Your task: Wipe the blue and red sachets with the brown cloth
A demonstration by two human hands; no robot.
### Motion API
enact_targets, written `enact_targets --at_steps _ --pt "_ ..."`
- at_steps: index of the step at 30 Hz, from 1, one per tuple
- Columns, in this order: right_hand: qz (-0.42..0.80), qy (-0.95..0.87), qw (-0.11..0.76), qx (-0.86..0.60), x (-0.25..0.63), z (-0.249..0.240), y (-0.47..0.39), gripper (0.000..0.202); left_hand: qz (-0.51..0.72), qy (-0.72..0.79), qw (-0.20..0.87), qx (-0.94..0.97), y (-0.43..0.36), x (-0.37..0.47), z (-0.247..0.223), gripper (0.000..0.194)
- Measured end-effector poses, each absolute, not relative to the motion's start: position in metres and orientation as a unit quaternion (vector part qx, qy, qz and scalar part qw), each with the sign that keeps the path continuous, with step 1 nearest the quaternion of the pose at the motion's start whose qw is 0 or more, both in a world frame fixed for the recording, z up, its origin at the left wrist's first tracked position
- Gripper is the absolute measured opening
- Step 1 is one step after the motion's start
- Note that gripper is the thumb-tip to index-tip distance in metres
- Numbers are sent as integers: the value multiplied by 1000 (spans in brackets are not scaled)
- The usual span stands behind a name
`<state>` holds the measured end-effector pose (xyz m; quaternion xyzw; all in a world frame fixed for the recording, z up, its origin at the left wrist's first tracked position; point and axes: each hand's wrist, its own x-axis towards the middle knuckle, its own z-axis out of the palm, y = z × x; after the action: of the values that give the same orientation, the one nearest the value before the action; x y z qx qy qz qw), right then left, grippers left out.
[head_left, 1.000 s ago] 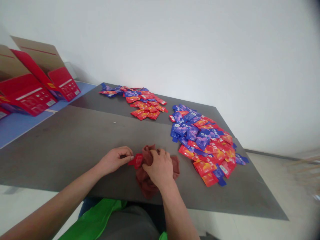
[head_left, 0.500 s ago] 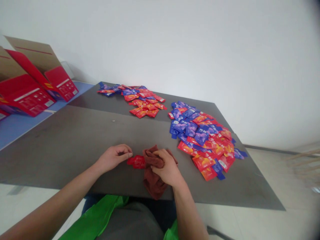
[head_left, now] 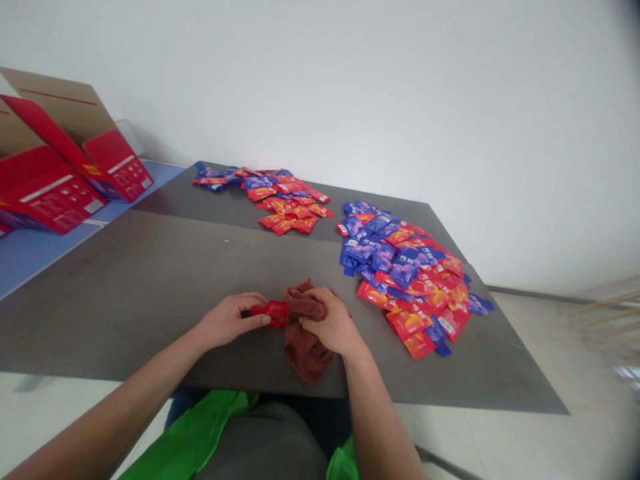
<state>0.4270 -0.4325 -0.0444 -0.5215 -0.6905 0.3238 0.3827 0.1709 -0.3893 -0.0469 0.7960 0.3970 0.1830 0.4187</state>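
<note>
In the head view, a small red packet (head_left: 276,314) lies level in front of me, its right end hidden by a reddish-brown cloth (head_left: 306,353). My left hand (head_left: 234,320) is closed on the packet's left end, thumb in front and fingers behind. My right hand (head_left: 333,321) grips the bunched cloth against the packet's right end, and the cloth's lower part hangs down towards the table's near edge.
A large heap of blue and red packets (head_left: 405,267) spreads to my right. A second heap (head_left: 285,197) lies at the back. Open red cartons (head_left: 60,193) stand at the left on a blue surface (head_left: 30,257). The grey table (head_left: 150,280) meets a white wall.
My left hand has moved right and closed on the packet's left end, where its fingertips were only beside it before. The right hand and cloth have shifted slightly up and left.
</note>
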Motion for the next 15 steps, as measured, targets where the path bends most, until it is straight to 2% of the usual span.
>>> enact_targets --at_steps 3,6,9,11,13,15 --pt "325 -717 343 -513 429 -43 -426 37 157 402 381 817 -391 176 -47 36" --pt "238 -705 319 -587 422 -36 -428 33 150 405 352 831 -392 177 -46 40" --pt "129 -682 324 -643 398 -28 -442 47 144 397 355 834 -392 177 -46 40" --pt "120 -726 295 -609 379 -25 -453 56 150 395 366 829 -391 176 -48 32" --pt "132 -784 242 -557 368 -27 -460 51 157 394 371 826 -390 175 -49 26" --pt "128 -816 199 -527 371 -32 -457 34 154 386 368 832 -390 175 -50 25"
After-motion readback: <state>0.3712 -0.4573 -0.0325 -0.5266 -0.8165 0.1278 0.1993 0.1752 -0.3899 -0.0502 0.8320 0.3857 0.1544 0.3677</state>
